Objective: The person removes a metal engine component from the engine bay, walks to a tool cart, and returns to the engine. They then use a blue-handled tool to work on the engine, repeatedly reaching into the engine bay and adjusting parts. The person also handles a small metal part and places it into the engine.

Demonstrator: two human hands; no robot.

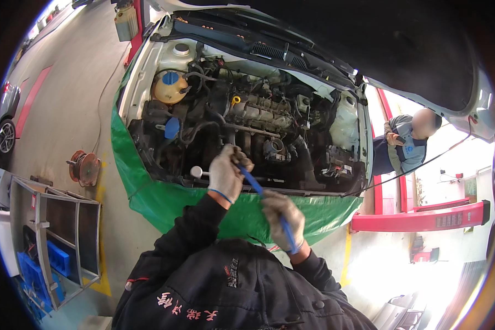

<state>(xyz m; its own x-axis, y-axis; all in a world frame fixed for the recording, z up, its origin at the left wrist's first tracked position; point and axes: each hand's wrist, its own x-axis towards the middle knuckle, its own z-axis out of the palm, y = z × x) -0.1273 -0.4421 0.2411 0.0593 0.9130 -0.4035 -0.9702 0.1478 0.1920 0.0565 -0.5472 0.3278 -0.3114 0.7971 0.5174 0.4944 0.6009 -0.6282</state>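
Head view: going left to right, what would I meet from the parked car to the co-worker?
Parked car, reddish-brown reel, tan reservoir with blue cap, left gloved hand, right gloved hand, co-worker.

A long, slim blue tool (252, 181) is held aslant above the green cover (162, 208), far end leftward.

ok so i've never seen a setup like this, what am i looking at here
No machine arms here: these are a person's own gloved hands, seen from a camera worn on the head, looking down. Its wide fisheye lens bends straight edges. The left hand and right hand are over the front of a car with its engine exposed. A green cover drapes the front edge. The right hand grips a long blue rod; its upper end reaches the left hand, whose grip is unclear.
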